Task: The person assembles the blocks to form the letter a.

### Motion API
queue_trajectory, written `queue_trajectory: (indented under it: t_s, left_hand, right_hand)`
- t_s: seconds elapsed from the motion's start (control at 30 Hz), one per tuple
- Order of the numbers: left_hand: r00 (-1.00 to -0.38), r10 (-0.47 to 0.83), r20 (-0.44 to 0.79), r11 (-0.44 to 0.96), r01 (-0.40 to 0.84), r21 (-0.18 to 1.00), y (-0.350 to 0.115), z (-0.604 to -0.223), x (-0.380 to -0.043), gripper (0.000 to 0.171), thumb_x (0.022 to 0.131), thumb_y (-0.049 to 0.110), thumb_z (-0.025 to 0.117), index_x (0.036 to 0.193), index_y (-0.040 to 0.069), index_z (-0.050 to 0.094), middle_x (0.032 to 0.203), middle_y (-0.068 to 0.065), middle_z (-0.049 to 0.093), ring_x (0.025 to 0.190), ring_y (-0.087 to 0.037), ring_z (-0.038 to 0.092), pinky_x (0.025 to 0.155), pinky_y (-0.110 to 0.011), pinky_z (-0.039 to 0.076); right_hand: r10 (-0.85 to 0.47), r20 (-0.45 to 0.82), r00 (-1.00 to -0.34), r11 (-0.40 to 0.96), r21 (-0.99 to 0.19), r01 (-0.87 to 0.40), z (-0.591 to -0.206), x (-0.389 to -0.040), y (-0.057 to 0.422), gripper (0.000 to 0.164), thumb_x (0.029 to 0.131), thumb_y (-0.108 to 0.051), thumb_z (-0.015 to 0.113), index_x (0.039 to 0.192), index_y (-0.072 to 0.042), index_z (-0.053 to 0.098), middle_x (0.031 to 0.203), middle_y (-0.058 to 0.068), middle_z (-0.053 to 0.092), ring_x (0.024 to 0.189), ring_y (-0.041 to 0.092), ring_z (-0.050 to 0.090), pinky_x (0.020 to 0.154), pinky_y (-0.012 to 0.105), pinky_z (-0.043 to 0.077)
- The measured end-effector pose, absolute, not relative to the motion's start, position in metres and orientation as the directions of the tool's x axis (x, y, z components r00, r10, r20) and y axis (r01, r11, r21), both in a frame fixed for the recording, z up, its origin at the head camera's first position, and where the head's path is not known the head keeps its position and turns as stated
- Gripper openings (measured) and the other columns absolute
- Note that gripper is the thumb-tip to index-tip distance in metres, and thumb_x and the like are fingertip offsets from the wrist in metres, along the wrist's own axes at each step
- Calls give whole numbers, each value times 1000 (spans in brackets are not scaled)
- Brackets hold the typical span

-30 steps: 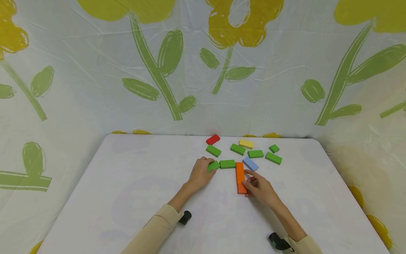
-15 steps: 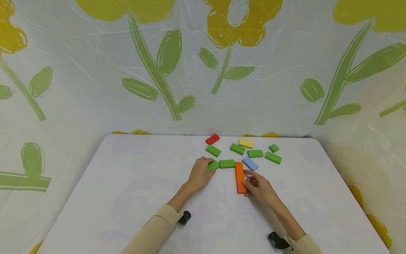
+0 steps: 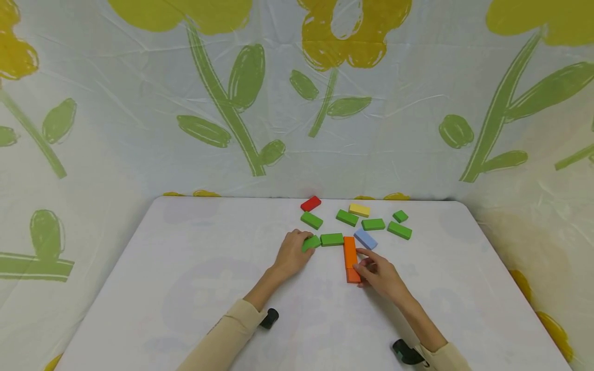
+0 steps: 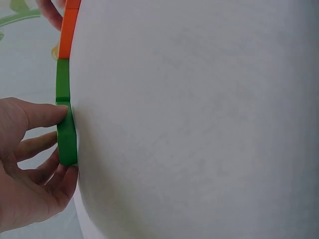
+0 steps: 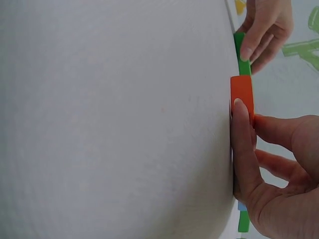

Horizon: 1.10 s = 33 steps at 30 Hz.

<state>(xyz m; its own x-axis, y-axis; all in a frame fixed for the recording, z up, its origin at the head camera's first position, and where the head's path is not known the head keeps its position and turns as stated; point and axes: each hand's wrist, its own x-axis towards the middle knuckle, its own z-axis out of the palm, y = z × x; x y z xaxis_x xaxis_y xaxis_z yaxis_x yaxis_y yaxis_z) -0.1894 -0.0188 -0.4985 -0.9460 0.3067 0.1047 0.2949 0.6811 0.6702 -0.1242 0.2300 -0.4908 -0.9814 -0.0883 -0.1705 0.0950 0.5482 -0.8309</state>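
Observation:
In the head view my left hand (image 3: pixel 293 253) grips a green block (image 3: pixel 311 242). The left wrist view shows its thumb (image 4: pixel 47 114) near one end of that block and curled fingers at the other. Another green block (image 3: pixel 331 239) lies end to end with it. Two orange blocks, a far one (image 3: pixel 350 251) and a near one (image 3: pixel 353 276), form a line toward the person, meeting the green row at a corner. My right hand (image 3: pixel 381 273) holds the near orange block from the right, thumb and fingers against it; its fingers partly hide the block in the right wrist view.
A blue block (image 3: pixel 365 239) lies just right of the orange line. Farther back are a red block (image 3: pixel 311 203), a yellow block (image 3: pixel 359 209), a short green block (image 3: pixel 400 216) and several longer green blocks (image 3: pixel 373 224). All lie on the white table (image 3: pixel 209 232), near its far edge.

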Motion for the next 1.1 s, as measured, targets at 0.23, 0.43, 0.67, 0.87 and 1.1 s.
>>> queue_trajectory:
  t_s: [0.23, 0.43, 0.67, 0.87, 1.1]
  left_hand:
    - [-949, 301, 92, 686, 283, 670, -17, -500, -190, 36, 95, 10, 73, 128, 0, 67, 115, -15, 64, 105, -28, 56, 88, -41, 50]
    - [-950, 297, 99, 689, 285, 666, -16, -501, -189, 35, 94, 10, 75, 127, 1, 67, 112, -14, 64, 102, -27, 56, 86, -40, 49]
    - [-948, 299, 107, 688, 292, 664, -16, -502, -189, 35, 94, 10, 75, 127, 1, 68, 111, -14, 64, 101, -26, 56, 85, -40, 49]
    - [-943, 306, 133, 673, 313, 671, -17, -499, -188, 35, 92, 8, 76, 125, -1, 68, 111, -16, 65, 100, -28, 57, 85, -41, 49]
    - [-937, 320, 144, 656, 328, 680, -21, -498, -187, 36, 92, 5, 75, 126, -3, 67, 114, -18, 65, 103, -30, 57, 88, -43, 49]
  right_hand:
    - [-89, -159, -983, 555, -828, 84, -492, -123, 231, 49, 100, -9, 68, 145, 1, 52, 104, 13, 62, 80, 20, 63, 66, 27, 60]
    - [-84, -152, -985, 553, -829, 81, -494, -123, 230, 47, 100, -10, 68, 143, 2, 54, 102, 12, 62, 79, 19, 62, 65, 25, 59]
    - [-86, -126, -988, 556, -830, 57, -493, -122, 231, 44, 100, -11, 69, 139, 3, 56, 99, 10, 61, 80, 19, 62, 66, 23, 58]
    - [-89, -120, -989, 555, -830, 51, -493, -122, 231, 42, 99, -10, 68, 138, 4, 57, 97, 10, 61, 78, 18, 62, 66, 23, 57]
    - [-93, -127, -988, 549, -834, 55, -495, -124, 231, 40, 100, -9, 67, 137, 3, 57, 97, 10, 60, 77, 18, 62, 67, 23, 57]
